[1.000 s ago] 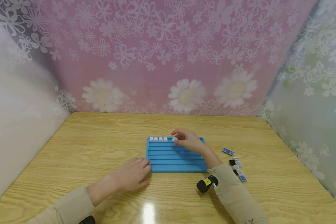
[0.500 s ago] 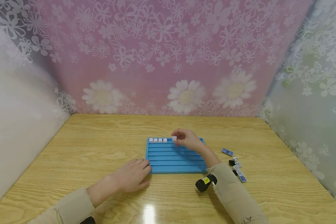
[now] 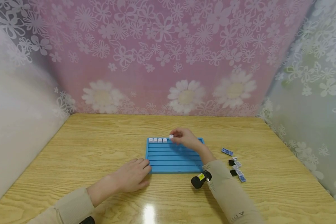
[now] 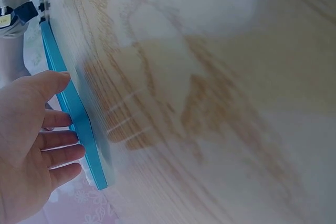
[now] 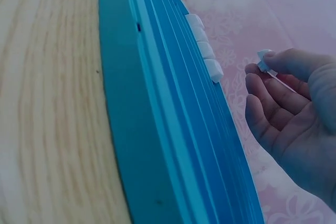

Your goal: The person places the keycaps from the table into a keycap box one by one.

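A blue ridged tray [image 3: 173, 158] lies on the wooden table. Several white keycaps [image 3: 158, 140] stand in a row in its top left corner. Above the tray's far edge, just right of that row, my right hand [image 3: 186, 138] pinches another white keycap [image 3: 171, 137] between thumb and forefinger. The right wrist view shows this pinched keycap [image 5: 264, 60] raised off the tray, its row mates [image 5: 206, 51] beside it. My left hand [image 3: 133, 175] rests at the tray's lower left corner, its fingers [image 4: 63, 156] extended against the side in the left wrist view.
Right of the tray lies a loose cluster of white, black and blue keycaps [image 3: 238, 168]. A longer blue keycap [image 3: 227, 151] sits a little behind them. A floral curtain [image 3: 168, 62] rises behind the table [image 3: 100, 133].
My right hand has shifted slightly left with the pinched keycap, closer to the row, and the keycap now sits a little higher over the far edge. My left hand has stayed put.
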A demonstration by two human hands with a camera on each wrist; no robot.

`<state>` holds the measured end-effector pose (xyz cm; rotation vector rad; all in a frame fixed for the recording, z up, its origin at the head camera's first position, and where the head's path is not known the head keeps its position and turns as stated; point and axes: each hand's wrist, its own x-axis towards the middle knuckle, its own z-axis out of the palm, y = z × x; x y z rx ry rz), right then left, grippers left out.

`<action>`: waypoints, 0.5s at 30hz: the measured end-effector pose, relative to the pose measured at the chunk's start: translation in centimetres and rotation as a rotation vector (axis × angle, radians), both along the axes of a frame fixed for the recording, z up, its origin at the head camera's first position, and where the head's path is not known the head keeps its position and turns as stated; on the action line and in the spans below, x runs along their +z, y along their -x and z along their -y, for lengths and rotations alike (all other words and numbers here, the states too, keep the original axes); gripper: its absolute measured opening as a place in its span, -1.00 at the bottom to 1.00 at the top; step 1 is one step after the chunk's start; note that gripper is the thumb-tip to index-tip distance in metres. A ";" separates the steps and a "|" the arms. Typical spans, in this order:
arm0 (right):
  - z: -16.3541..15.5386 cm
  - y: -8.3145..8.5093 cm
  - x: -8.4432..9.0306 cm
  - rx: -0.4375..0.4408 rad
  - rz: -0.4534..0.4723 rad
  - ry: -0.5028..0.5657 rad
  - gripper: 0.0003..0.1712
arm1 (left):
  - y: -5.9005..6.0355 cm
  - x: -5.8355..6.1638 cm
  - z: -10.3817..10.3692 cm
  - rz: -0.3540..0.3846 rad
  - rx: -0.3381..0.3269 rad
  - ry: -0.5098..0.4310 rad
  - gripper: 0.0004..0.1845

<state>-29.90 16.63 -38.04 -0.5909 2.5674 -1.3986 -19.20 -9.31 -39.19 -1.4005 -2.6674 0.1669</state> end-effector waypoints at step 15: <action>-0.6 0.7 -1.7 -0.040 -0.093 -0.052 -0.69 | -0.1 0.1 0.0 0.006 0.000 -0.007 -0.60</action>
